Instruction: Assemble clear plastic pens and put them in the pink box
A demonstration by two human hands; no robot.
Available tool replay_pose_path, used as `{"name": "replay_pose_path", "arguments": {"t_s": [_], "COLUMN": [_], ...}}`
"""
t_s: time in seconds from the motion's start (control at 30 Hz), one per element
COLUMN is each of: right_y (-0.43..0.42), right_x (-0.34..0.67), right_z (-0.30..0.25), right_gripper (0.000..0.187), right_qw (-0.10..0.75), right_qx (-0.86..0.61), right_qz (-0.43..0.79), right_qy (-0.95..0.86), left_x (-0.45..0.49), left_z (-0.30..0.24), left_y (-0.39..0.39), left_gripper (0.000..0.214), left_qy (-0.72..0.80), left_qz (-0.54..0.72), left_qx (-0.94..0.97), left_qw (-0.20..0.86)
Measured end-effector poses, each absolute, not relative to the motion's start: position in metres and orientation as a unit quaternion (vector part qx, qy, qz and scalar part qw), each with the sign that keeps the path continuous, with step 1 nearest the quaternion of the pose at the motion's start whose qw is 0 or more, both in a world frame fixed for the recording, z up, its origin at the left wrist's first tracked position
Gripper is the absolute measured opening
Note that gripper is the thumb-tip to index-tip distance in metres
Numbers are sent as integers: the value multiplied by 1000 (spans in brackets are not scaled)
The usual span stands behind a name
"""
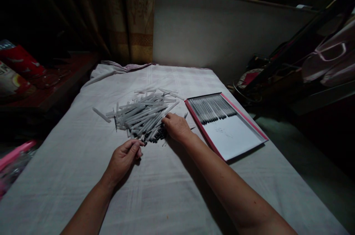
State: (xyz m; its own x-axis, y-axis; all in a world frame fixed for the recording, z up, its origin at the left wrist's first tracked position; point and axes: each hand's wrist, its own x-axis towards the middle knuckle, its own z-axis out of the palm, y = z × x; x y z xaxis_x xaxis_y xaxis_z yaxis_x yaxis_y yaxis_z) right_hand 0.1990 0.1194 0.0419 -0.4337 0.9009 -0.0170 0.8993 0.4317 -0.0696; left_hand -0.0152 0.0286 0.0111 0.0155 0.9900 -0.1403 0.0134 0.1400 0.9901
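our left hand point(123, 157) rests on the cloth-covered tabletop point(172, 198), fingers point(135, 147) curled closed with thumb against fingertips, at the near edge of the pile of clear pen tubes point(144, 113). our right hand point(176, 127) lies palm down on the pile's right edge, fingers loosely open, just beside a pink-rimmed box point(235, 138) holding a row of pens point(212, 108).

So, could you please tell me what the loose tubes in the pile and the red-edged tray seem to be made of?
The tubes look like translucent plastic, frosted: the cloth shows through them. The tray seems to be matte white card with a red rim, though thin plastic is possible.
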Motion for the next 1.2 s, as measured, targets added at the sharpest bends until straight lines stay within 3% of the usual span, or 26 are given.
{"name": "replay_pose_path", "arguments": {"t_s": [0.27,0.4,0.5,0.6,0.7,0.77,0.97,1.2], "right_y": [128,125,118,109,98,94,94,96], "right_x": [201,204,211,221,226,225,219,222], "right_z": [33,31,29,22,9,1,-5,-6], "right_gripper": [25,23,22,17,14,16,28,27], "right_qw": [-8,32,153,360,541,604,643,641], "right_qx": [-474,-471,-495,-513,-540,-548,-513,-498], "right_qz": [-22,-23,-4,57,186,285,442,479], "right_qy": [-880,-881,-856,-777,-618,-503,-358,-336], "left_x": [-17,-18,-23,-30,-35,-35,-29,-27], "left_z": [7,5,5,6,8,10,15,28], "left_y": [28,30,37,47,56,62,77,80], "left_gripper": [46,38,31,28,30,31,29,24], "left_qy": [534,566,623,646,649,651,653,654], "left_qz": [469,474,484,448,380,331,237,316], "left_qx": [478,503,552,610,659,680,710,685], "left_qw": [516,449,269,95,-6,-62,-115,-54]}}
